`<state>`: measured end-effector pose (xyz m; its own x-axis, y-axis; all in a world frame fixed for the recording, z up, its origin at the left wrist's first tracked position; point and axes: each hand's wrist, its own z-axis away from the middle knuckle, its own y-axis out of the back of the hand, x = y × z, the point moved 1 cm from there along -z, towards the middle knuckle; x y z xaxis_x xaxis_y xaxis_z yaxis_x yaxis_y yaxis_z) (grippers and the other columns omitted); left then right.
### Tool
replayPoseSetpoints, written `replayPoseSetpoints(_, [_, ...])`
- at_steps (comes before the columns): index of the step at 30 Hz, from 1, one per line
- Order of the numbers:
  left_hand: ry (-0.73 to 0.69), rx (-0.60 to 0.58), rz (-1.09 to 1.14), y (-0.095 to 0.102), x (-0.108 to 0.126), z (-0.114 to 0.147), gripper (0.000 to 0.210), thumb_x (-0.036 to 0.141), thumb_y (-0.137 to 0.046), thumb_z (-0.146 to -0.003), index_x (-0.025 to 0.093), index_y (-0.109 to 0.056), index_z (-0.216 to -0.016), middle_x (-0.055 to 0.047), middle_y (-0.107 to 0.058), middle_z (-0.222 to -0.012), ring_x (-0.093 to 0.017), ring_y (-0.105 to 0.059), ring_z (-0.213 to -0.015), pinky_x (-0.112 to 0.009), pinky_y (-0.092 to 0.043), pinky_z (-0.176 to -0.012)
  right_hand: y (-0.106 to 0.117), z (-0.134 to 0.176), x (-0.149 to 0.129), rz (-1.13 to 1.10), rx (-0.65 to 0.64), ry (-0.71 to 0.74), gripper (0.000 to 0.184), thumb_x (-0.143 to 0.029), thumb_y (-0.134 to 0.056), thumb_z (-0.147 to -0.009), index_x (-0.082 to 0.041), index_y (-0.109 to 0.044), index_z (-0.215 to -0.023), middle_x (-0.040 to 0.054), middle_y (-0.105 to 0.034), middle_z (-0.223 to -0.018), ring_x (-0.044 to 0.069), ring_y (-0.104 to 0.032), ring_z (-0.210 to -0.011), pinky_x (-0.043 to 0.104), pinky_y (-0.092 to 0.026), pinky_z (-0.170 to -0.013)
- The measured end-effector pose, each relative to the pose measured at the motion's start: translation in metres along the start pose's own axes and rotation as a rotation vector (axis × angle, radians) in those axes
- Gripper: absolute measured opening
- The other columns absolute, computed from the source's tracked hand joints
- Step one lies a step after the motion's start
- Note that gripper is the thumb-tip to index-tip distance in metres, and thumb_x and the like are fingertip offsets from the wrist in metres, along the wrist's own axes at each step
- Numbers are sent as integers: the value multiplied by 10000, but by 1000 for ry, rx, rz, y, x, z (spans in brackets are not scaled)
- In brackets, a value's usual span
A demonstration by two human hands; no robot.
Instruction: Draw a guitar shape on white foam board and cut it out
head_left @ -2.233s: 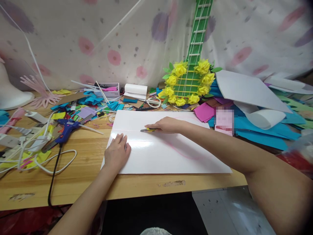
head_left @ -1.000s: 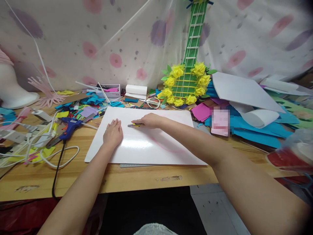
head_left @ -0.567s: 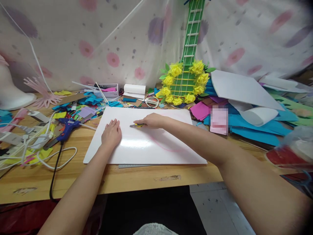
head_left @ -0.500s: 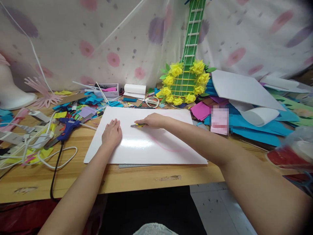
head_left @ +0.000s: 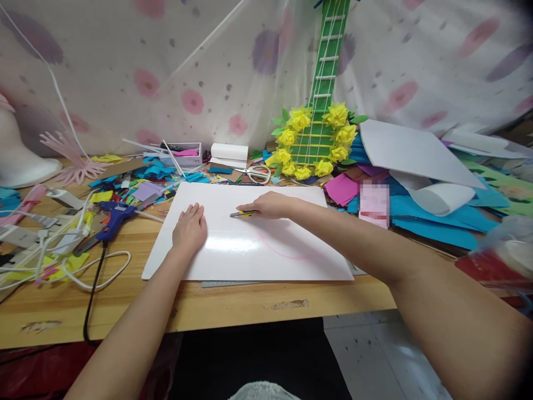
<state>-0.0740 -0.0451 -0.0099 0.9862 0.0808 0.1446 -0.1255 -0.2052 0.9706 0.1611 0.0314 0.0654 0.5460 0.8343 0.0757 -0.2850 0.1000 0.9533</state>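
Observation:
A large white board (head_left: 233, 258) lies flat on the wooden table, with a faint pink curved line on its right half. My left hand (head_left: 190, 228) rests flat on the board's left part, fingers stretched out and holding nothing. In my right hand (head_left: 270, 205) is a yellow and dark utility knife (head_left: 242, 214), gripped with its blade pointing left, low over the middle of the board. Whether the tip touches the surface I cannot tell. Under the board's front edge a strip of a grey sheet (head_left: 231, 284) sticks out.
On the left lie a blue glue gun (head_left: 114, 216), white cables and a power strip. Behind the board are paper scraps, scissors (head_left: 260, 174) and a pen box (head_left: 183, 155). A green paper guitar (head_left: 310, 144) with yellow flowers leans at the back; blue sheets (head_left: 441, 219) pile up right.
My right hand has moved a little to the right across the board with the utility knife. The left hand has stayed in place on the board.

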Motion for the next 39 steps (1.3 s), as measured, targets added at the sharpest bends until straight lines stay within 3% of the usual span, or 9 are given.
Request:
replayPoseSetpoints(19, [-6, -15, 7, 1, 0, 0, 499, 233, -271, -895, 77, -485, -1319, -114, -400, -1429, -241, -331, -1342, -421, -258, -1110, -3, 18, 14, 10, 7, 22, 465, -362, -362, -925, -375, -368, -1390, 58, -691, -1032, 169, -589, -753, 257, -278, -593])
replayPoseSetpoints(39, [-42, 58, 13, -3, -3, 1, 481, 240, -280, -893, 125, -516, -1296, -108, -442, -1401, -235, -363, -1324, -430, -275, -1100, 2, 19, 38, 166, 10, 120, 444, -311, -379, -920, -418, -408, -1350, 23, -690, -1034, 154, -572, -737, 259, -230, -569])
